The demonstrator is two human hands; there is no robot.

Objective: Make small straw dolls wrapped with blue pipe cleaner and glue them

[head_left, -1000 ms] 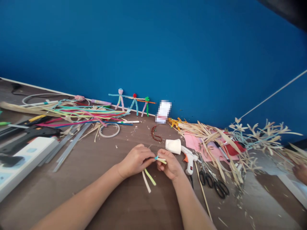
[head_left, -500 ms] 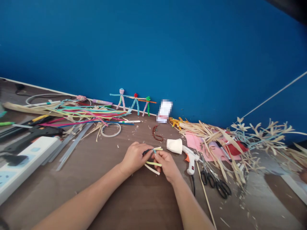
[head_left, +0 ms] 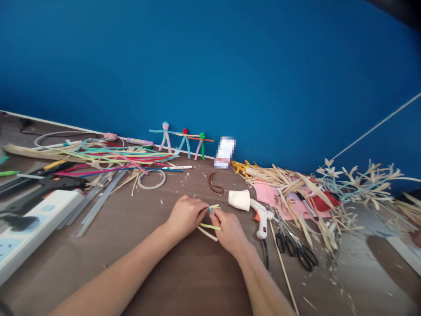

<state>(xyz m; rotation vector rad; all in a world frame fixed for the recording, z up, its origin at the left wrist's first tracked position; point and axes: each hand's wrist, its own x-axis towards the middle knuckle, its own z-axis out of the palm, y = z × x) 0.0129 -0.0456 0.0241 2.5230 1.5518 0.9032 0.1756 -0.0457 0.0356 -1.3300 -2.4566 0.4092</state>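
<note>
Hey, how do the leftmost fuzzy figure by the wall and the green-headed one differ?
The leftmost figure looks taller than the green-headed figure. The leftmost figure has pale blue arms; the green-headed figure's are orange. Both stand with arms outstretched and legs apart.

Yellow and white strips (head_left: 211, 227) — apparently bound in blue — splayed, partly hidden

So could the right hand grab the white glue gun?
Probably yes: the white glue gun lies to the right of the right hand, and nothing seems to stand between them, though that hand is pinching some coloured strips.
</note>
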